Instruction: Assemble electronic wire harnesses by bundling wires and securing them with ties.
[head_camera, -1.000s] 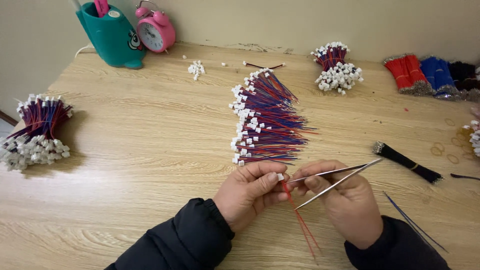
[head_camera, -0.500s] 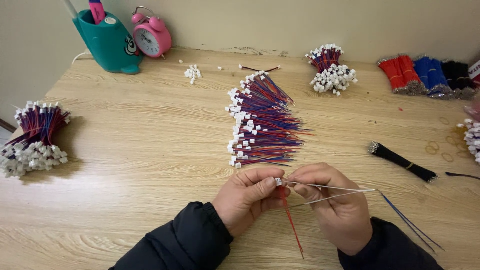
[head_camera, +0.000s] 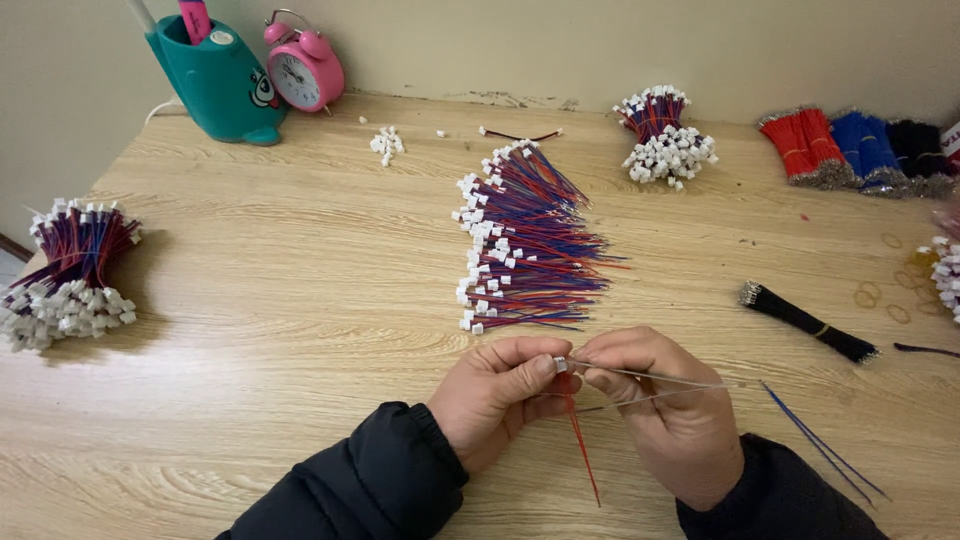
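Observation:
My left hand (head_camera: 497, 397) pinches a small white connector (head_camera: 561, 365) between thumb and forefinger, with a red wire (head_camera: 580, 448) hanging down from it. My right hand (head_camera: 672, 420) holds metal tweezers (head_camera: 680, 384) whose tips meet the connector; the tweezers lie almost level, pointing left. Both hands hover low over the wooden table (head_camera: 300, 300) near its front edge. Just beyond them lies a fanned pile of red and blue wires with white connectors (head_camera: 520, 245).
Two loose blue wires (head_camera: 820, 445) lie right of my right hand. A black wire bundle (head_camera: 808, 322) and rubber bands (head_camera: 880, 300) sit further right. Bundled connector wires (head_camera: 70, 270) lie at left, another bundle (head_camera: 665, 135) at back, and red, blue and black bundles (head_camera: 850, 150) far right. A teal holder (head_camera: 215, 75) and pink clock (head_camera: 305, 65) stand behind.
The tweezers have swung from a raised slant to nearly level, and my right hand has closed in on the connector. The hanging red wire has shifted slightly left.

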